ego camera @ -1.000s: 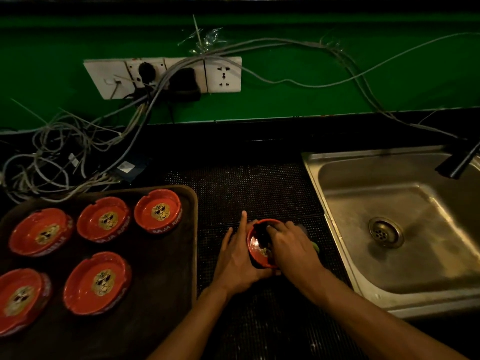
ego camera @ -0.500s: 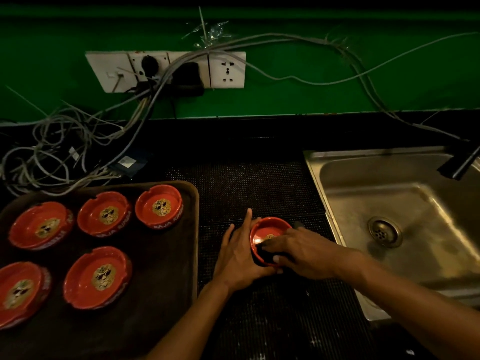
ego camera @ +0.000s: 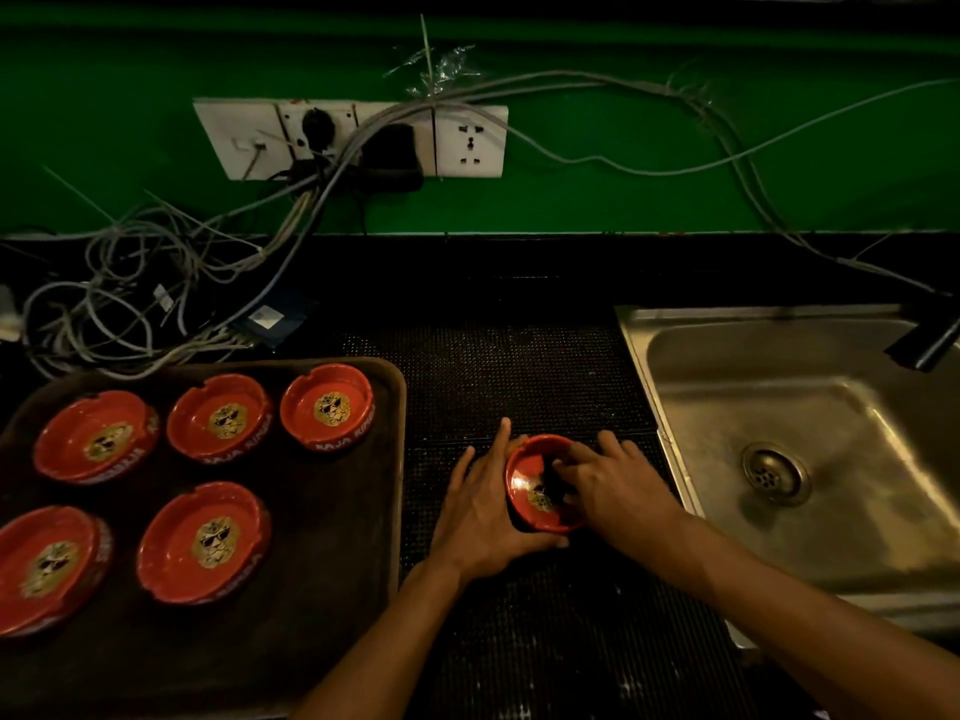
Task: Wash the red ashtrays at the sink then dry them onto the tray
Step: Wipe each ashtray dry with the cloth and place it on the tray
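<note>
A red ashtray (ego camera: 524,485) with a gold emblem stands tilted on the black mesh mat (ego camera: 519,366), between the tray and the sink. My left hand (ego camera: 483,517) holds it from the left, thumb hooked under its near rim and fingers stretched along its side. My right hand (ego camera: 613,485) reaches into the bowl, fingers curled on a dark pad (ego camera: 551,480) pressed against the inside. Several more red ashtrays (ego camera: 327,407) sit upright on the brown tray (ego camera: 397,459) at the left. The steel sink (ego camera: 831,407) lies to the right.
A dark tap spout (ego camera: 930,340) juts over the sink's far right corner above the drain (ego camera: 774,472). A tangle of grey cables (ego camera: 130,304) lies behind the tray, running up to wall sockets (ego camera: 467,142) on the green wall.
My right hand has shifted round inside the ashtray, from its near rim to deeper in the bowl, rubbing with the dark pad. My left hand keeps hold of the ashtray in the same spot.
</note>
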